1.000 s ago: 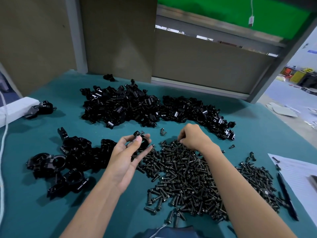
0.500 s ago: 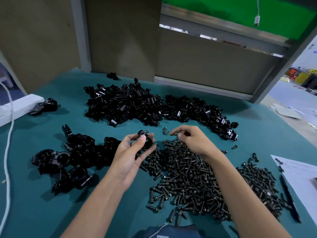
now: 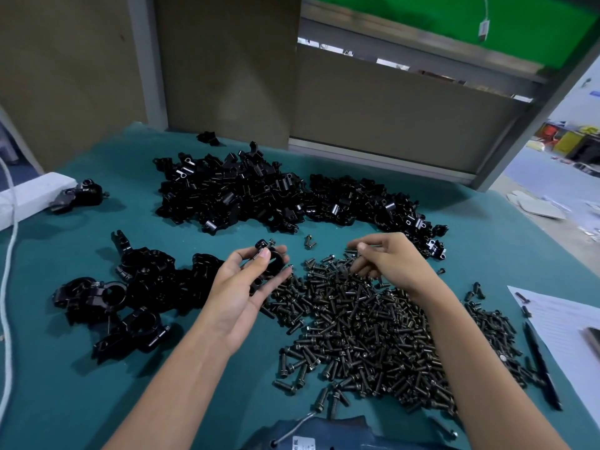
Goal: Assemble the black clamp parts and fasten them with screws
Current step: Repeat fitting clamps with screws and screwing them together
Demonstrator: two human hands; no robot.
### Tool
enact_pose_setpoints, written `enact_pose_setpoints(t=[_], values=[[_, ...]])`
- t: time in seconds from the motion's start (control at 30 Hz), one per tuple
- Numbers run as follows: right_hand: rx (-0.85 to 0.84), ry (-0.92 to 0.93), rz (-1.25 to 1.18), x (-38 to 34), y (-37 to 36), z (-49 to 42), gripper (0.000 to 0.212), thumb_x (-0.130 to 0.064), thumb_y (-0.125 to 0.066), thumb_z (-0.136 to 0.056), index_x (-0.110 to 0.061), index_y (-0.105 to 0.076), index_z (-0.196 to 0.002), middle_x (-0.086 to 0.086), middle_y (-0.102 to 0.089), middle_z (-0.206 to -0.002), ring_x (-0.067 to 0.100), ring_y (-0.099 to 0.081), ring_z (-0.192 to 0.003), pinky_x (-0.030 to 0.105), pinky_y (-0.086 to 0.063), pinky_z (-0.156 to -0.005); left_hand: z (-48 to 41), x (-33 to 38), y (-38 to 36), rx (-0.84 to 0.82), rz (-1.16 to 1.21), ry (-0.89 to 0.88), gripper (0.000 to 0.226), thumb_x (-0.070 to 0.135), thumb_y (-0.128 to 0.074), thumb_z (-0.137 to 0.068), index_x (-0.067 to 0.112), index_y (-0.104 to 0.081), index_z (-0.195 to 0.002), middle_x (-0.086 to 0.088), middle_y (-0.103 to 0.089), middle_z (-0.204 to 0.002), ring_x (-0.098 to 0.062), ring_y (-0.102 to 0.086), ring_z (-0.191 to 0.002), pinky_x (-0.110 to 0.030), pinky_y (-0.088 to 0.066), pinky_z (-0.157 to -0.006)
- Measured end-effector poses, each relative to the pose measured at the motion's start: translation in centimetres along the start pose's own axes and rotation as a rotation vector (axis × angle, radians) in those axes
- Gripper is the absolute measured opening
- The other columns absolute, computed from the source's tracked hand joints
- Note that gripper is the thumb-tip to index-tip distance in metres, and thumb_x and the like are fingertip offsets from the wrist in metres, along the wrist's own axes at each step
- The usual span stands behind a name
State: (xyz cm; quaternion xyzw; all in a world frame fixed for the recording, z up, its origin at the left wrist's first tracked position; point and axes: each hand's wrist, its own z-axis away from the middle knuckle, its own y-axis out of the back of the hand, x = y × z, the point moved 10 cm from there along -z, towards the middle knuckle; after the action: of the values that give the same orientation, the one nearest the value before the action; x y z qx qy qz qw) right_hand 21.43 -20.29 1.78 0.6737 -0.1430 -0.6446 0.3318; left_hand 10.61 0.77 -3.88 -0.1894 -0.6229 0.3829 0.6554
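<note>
Far left edge: white block (image 3: 29, 196) w/ one lone clamp (image 3: 82, 193) touching it; white cord (image 3: 8, 254) runs down the tabletop (image 3: 65, 384).
Left pile: done clamps (image 3: 130, 293), approx 8–10, overlapping so exact count not possible; each shows a ring bore.
Back pile: loose clamp parts (image 3: 259, 193), dozens, too tangled to count; one stray part (image 3: 207, 138) behind it.
Left hand (image 3: 240, 287): palm up, fingers closed round one black clamp (image 3: 269, 263), thumb on top, held above tabletop just left of the screws.
Clamp handling (judged): rigid, glossy, likely metal so some heft; smooth faces may slip. Best hold is across the ring's outer flats, leaving the screw ear clear.
Centre: one lone screw (image 3: 310, 241) by itself, betw. back pile and hands.
Right hand (image 3: 389, 264): fingertips pinched over the top of the screw heap (image 3: 357, 326); prob. has one screw, but too small to confirm.
Screws handling (judged): small, stiff, light, roll easily; pinch by the head or shank, one at a time.
Screw count: hundreds, plus approx 6–8 strays at right.
Right edge: one paper sheet (image 3: 565, 323), one pen (image 3: 542, 365).
</note>
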Motion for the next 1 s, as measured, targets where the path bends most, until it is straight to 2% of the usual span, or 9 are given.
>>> enact_pose_setpoints(t=[0.07, 0.2, 0.43, 0.57, 0.63, 0.73, 0.8, 0.87, 1.0], values=[[0.09, -0.019, 0.132, 0.7, 1.5, -0.1, 0.018, -0.015, -0.051, -0.101, -0.017, -0.068, -0.105, -0.001, -0.074, -0.072, 0.018, -0.068, -0.067, 0.033, -0.055, -0.062, 0.0, 0.0, 0.0, 0.001, 0.006, 0.002, 0.019, 0.007, -0.056, -0.095, 0.003, -0.052, -0.112, -0.021, -0.071, -0.112, -0.033, -0.067, -0.11, -0.037, -0.06, -0.083], [0.071, -0.058, 0.514, 2.4, 1.9, -0.4, 0.016, -0.02, -0.057, -0.098, -0.017, -0.071, -0.106, 0.004, -0.071, -0.101, 0.015, -0.062, -0.078, 0.031, -0.052, -0.074, -0.1, -0.1, 0.0, 0.003, 0.013, 0.005, 0.018, 0.008, -0.056, -0.094, 0.003, -0.052, -0.111, -0.021, -0.071, -0.111, -0.034, -0.067, -0.11, -0.037, -0.06, -0.082], [0.122, -0.024, 0.564, 2.4, 1.2, -1.7, 0.04, 0.009, -0.045, -0.09, -0.018, -0.07, -0.108, 0.012, -0.067, -0.112, 0.013, -0.054, -0.064, 0.031, -0.048, -0.058, -0.1, -0.1, 0.1, -0.008, 0.009, -0.007, 0.029, 0.012, -0.061, -0.084, 0.003, -0.052, -0.11, -0.021, -0.071, -0.112, -0.034, -0.066, -0.111, -0.038, -0.06, -0.083], [-0.01, -0.002, 0.574, 1.4, 0.2, -2.9, 0.048, 0.013, -0.039, -0.087, -0.017, -0.072, -0.105, 0.008, -0.068, -0.114, 0.018, -0.064, -0.083, 0.029, -0.057, -0.071, -0.2, -0.1, 0.1, -0.004, 0.009, -0.007, 0.028, 0.014, -0.063, -0.08, 0.004, -0.053, -0.105, -0.021, -0.071, -0.112, -0.034, -0.066, -0.11, -0.037, -0.06, -0.082], [-0.107, -0.016, 0.555, 1.2, -0.3, -3.2, 0.059, 0.014, -0.034, -0.086, -0.017, -0.066, -0.124, 0.006, -0.066, -0.117, 0.01, -0.059, -0.072, 0.01, -0.045, -0.052, -0.1, -0.2, 0.2, -0.004, 0.006, -0.006, 0.027, 0.014, -0.063, -0.08, 0.004, -0.053, -0.103, -0.021, -0.071, -0.111, -0.034, -0.066, -0.11, -0.037, -0.06, -0.081], [-0.112, 0.004, 0.516, 1.1, 0.0, -3.5, 0.069, 0.017, -0.032, -0.086, -0.019, -0.051, -0.142, 0.003, -0.06, -0.129, 0.023, -0.065, -0.093, 0.012, -0.036, -0.042, -0.1, -0.2, 0.2, -0.004, -0.003, -0.003, 0.028, 0.014, -0.063, -0.079, 0.004, -0.053, -0.103, -0.021, -0.071, -0.112, -0.034, -0.066, -0.111, -0.038, -0.06, -0.082], [-0.07, 0.046, 0.515, 0.8, 0.4, -3.5, 0.061, 0.016, -0.038, -0.088, -0.019, -0.058, -0.134, 0.003, -0.06, -0.132, 0.021, -0.059, -0.112, 0.012, -0.041, -0.053, -0.1, -0.1, 0.2, -0.005, -0.001, -0.001, 0.029, 0.015, -0.064, -0.078, 0.004, -0.053, -0.103, -0.021, -0.071, -0.112, -0.035, -0.066, -0.112, -0.039, -0.06, -0.083], [-0.051, 0.086, 0.547, 0.6, 0.1, -3.5, 0.037, 0.004, -0.053, -0.093, -0.017, -0.069, -0.117, 0.003, -0.067, -0.12, 0.014, -0.058, -0.101, 0.016, -0.045, -0.073, -0.1, -0.1, 0.2, -0.005, -0.002, -0.001, 0.03, 0.015, -0.064, -0.078, 0.004, -0.053, -0.104, -0.021, -0.071, -0.112, -0.034, -0.066, -0.112, -0.039, -0.06, -0.084], [0.044, 0.095, 0.573, 0.8, 0.0, -3.4, 0.014, -0.011, -0.062, -0.094, -0.013, -0.075, -0.099, 0.006, -0.073, -0.099, 0.018, -0.064, -0.087, 0.031, -0.054, -0.083, -0.1, -0.2, 0.1, -0.006, 0.001, 0.002, 0.031, 0.014, -0.063, -0.079, 0.004, -0.053, -0.107, -0.021, -0.071, -0.112, -0.034, -0.066, -0.112, -0.038, -0.06, -0.083]])
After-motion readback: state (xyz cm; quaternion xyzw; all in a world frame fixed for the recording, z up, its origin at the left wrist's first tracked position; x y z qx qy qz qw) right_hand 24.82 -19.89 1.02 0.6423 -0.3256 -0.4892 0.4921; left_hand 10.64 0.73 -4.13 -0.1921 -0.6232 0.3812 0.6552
